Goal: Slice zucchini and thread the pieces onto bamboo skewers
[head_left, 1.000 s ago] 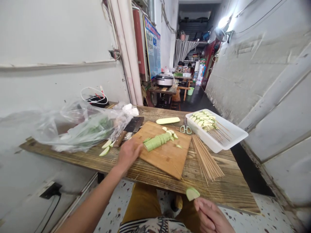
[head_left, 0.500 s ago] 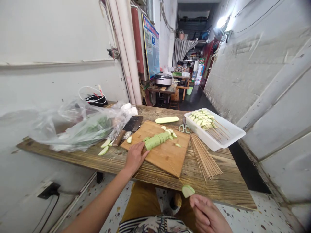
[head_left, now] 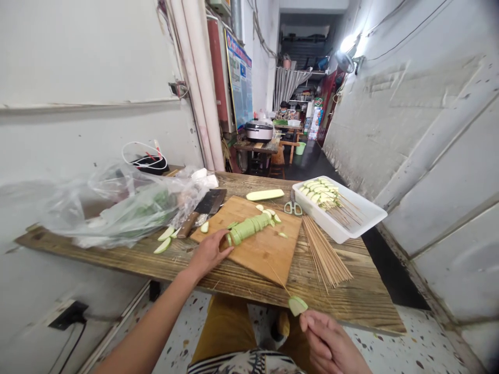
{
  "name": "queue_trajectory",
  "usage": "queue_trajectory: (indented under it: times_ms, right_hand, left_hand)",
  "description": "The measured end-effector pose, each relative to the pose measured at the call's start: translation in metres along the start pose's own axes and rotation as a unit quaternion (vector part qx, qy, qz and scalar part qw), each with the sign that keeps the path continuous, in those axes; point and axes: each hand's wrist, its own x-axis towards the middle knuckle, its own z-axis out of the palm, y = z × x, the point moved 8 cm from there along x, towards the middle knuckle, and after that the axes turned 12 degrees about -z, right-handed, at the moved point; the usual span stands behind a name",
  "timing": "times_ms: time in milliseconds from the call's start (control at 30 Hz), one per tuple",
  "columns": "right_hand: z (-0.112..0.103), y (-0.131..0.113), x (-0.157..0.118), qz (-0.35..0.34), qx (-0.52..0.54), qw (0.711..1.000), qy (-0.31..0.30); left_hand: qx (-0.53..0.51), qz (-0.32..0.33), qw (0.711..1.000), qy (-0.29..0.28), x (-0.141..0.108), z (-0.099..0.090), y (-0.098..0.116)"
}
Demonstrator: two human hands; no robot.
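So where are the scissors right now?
In the head view, the scissors lie on the wooden table, between the cutting board and the white tray, beside the tray's left edge.

A cleaver point(head_left: 212, 201) lies left of the cutting board point(head_left: 253, 259), a tray point(head_left: 339, 228) to its right.

Left hand point(head_left: 208, 254): fingertips against the end of the sliced zucchini point(head_left: 247, 230), on the cutting board point(head_left: 268, 259).
Right hand point(head_left: 329, 345): holds a bamboo skewer point(head_left: 280, 283) up, a zucchini slice point(head_left: 297, 306) threaded near its tip.
Desk point(head_left: 351, 298): a cleaver point(head_left: 212, 202) beside the board, green-handled scissors point(head_left: 293, 208), a bundle of skewers point(head_left: 323, 259), a white tray point(head_left: 374, 213) of loaded skewers, a plastic bag point(head_left: 117, 208).
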Motion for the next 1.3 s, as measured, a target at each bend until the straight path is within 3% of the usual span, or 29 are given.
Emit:
queue_trajectory:
  times_ms: [67,133,200,267,300,367,433,500,633,933,1300]
  right_hand:
    - [0.0,0.0,0.002,-0.001,-0.028,1.0,0.007]
    - [0.001,-0.004,0.005,-0.026,-0.082,0.996,0.032]
    - [0.003,-0.015,0.008,-0.09,-0.188,0.975,0.07]
    - [0.017,-0.03,0.01,-0.171,-0.33,0.925,0.081]
    - [0.029,-0.036,0.01,-0.208,-0.399,0.891,0.065]
    - [0.056,-0.044,0.011,-0.271,-0.504,0.82,0.014]
    - [0.075,-0.048,0.01,-0.311,-0.559,0.768,-0.023]
    - [0.084,-0.05,0.009,-0.325,-0.587,0.741,-0.036]
    - [0.084,-0.05,0.008,-0.326,-0.611,0.72,-0.043]
    - [0.079,-0.047,0.004,-0.337,-0.613,0.713,-0.043]
    - [0.077,-0.047,0.004,-0.329,-0.621,0.711,-0.043]
  left_hand:
    - [-0.106,-0.049,0.993,0.024,-0.003,-0.013,-0.003]
    - [-0.3,-0.13,0.944,0.037,-0.009,-0.02,-0.007]
    - [-0.521,-0.193,0.831,-0.019,-0.019,-0.011,0.0]
    - [-0.674,-0.229,0.691,-0.121,-0.031,0.004,0.024]
    - [-0.715,-0.244,0.636,-0.156,-0.037,0.01,0.037]
    - [-0.76,-0.264,0.565,-0.184,-0.045,0.013,0.058]
    - [-0.778,-0.282,0.53,-0.188,-0.05,0.014,0.074]
    - [-0.782,-0.3,0.514,-0.188,-0.053,0.015,0.085]
    - [-0.775,-0.325,0.512,-0.179,-0.056,0.016,0.099]
    - [-0.744,-0.341,0.556,-0.146,-0.056,0.02,0.103]
    - [-0.745,-0.344,0.557,-0.13,-0.058,0.019,0.107]
